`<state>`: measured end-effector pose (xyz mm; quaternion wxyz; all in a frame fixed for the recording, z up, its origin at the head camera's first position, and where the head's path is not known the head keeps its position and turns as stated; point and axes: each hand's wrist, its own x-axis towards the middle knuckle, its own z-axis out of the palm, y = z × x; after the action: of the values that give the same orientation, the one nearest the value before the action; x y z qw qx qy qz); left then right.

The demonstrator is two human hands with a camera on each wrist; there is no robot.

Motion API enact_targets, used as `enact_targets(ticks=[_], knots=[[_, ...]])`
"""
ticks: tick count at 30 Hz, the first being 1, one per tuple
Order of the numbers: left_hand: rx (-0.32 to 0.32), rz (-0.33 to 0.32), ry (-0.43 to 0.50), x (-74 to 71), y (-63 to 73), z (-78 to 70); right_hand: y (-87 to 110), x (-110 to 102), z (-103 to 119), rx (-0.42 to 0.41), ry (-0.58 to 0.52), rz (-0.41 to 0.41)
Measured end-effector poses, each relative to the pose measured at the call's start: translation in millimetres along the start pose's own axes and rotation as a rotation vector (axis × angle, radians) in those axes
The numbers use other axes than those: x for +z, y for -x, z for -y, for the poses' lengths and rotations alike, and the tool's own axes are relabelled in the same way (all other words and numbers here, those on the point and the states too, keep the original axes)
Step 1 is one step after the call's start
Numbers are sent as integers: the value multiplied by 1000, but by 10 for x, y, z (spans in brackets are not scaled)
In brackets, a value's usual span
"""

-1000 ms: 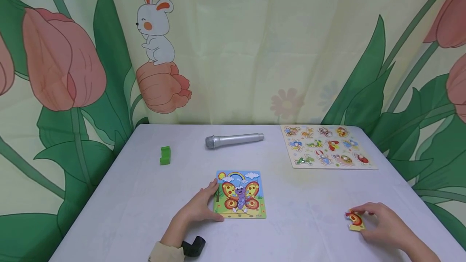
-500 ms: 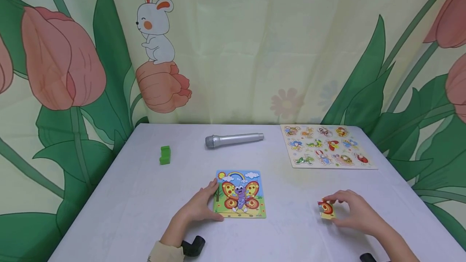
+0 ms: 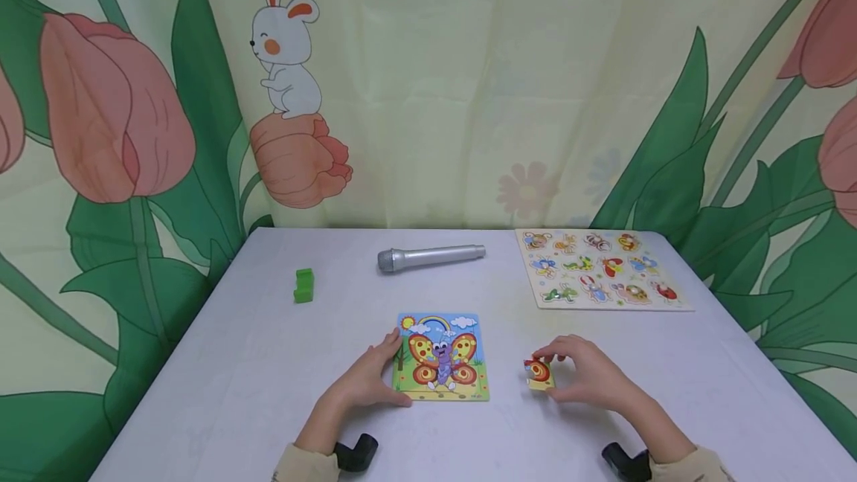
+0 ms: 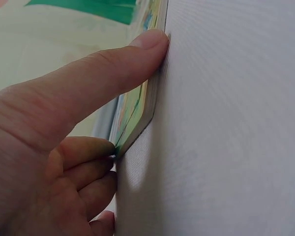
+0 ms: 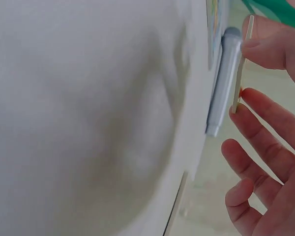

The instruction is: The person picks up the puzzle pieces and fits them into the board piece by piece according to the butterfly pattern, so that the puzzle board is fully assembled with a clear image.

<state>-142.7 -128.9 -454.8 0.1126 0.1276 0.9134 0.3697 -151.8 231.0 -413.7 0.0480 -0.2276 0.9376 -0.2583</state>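
A square butterfly jigsaw puzzle (image 3: pixel 442 355) lies flat on the table near the middle of the head view. My left hand (image 3: pixel 358 378) holds its lower left corner, thumb along the near edge and fingers at the left edge. The left wrist view shows the thumb (image 4: pixel 142 46) against the board's side. To the right of the puzzle, my right hand (image 3: pixel 589 374) pinches a puzzle piece (image 3: pixel 538 375) with a red and yellow swirl. In the right wrist view that piece appears edge-on as a thin strip (image 5: pixel 243 69), between thumb and fingertips, raised off the cloth.
A silver toy microphone (image 3: pixel 431 258) lies behind the puzzle. At the back right is an insect peg board (image 3: pixel 602 271); a small green block (image 3: pixel 304 286) sits at the left. A patterned curtain (image 3: pixel 455 95) hangs behind the white table (image 3: pixel 268 393).
My right hand has carried the puzzle piece leftward from the right side of the table, nearer to the butterfly puzzle. The left hand and the puzzle have stayed in place.
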Motion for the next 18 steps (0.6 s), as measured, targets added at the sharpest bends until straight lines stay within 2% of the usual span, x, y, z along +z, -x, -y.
enact_targets(ticks=[7,18], knots=[[35,3,2,-11,10,5,-169,186,155,-66,-11,25],[24,5,4,-1,9,11,-404,389,359,-147,36,68]])
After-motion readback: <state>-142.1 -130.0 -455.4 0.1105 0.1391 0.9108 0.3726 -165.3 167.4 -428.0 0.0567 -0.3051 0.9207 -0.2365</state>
